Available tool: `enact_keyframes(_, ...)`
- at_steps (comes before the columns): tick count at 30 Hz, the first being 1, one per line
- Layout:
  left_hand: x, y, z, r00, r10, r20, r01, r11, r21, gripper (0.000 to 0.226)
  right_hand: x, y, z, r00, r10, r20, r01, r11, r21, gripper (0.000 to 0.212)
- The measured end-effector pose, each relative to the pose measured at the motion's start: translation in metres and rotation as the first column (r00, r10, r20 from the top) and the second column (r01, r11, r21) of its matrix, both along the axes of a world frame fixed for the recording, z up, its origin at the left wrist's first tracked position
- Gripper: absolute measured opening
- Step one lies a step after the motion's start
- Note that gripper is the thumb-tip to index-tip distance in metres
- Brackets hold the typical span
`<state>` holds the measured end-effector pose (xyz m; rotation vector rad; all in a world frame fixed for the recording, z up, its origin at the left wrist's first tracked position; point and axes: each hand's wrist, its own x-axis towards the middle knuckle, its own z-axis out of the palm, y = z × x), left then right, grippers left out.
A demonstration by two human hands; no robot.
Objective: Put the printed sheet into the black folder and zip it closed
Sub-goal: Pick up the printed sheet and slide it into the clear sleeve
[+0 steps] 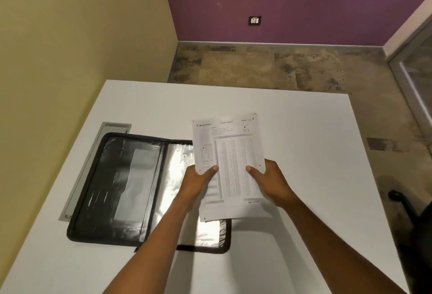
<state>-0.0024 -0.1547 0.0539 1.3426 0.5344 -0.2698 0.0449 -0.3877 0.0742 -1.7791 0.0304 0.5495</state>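
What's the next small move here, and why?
Probably shift the printed sheet left and lower it onto the clear sleeve side of the black folder. Both the left hand and right hand hold it above the folder's right edge, and the folder lies open.

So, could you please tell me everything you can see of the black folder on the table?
The black folder lies opened flat on the white table, its left edge over a grey inset panel. It looks like glossy leather or vinyl with a dark zip border around rounded corners. The left half shows black pockets, one with a pale insert; the right half holds a shiny clear sleeve. The printed sheet, held in the left hand and right hand, covers part of its right half; the left forearm crosses its lower edge.
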Motion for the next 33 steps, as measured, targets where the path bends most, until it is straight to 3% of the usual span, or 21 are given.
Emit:
enact_keyframes(3,0.011,0.036,-0.008,0.999,0.024,-0.035,-0.025,0.999,-0.03,0.039,0.009,0.029,-0.012,1.0,-0.02,-0.013,0.02,1.0,-0.011,0.036)
enact_keyframes(10,0.05,0.108,-0.033,0.98,0.154,-0.123,-0.132,0.977,0.168,0.007,0.029,0.068,-0.041,0.989,-0.144,-0.042,0.141,0.987,-0.078,0.029)
enact_keyframes(12,0.063,0.127,-0.053,0.991,0.114,-0.073,-0.081,0.932,0.353,0.008,0.032,0.075,-0.047,0.985,-0.163,-0.049,0.159,0.984,-0.076,0.02)
enact_keyframes(15,0.08,0.147,-0.071,0.992,-0.12,-0.047,0.115,0.663,0.74,0.009,0.033,0.084,-0.056,0.986,-0.161,-0.047,0.155,0.981,-0.119,0.015)
enact_keyframes(18,0.097,0.16,-0.08,0.945,-0.312,-0.099,0.23,0.418,0.879,0.012,0.034,0.092,-0.057,0.988,-0.148,-0.044,0.141,0.981,-0.131,0.013)
enact_keyframes(20,0.105,0.166,-0.085,0.901,-0.405,-0.156,0.297,0.312,0.902,0.018,0.034,0.095,-0.054,0.988,-0.153,-0.038,0.147,0.981,-0.123,0.015)
enact_keyframes(33,0.108,0.185,-0.097,0.899,-0.429,-0.084,0.265,0.382,0.885,0.018,0.049,0.102,-0.038,0.964,-0.264,0.012,0.264,0.961,-0.083,0.027)
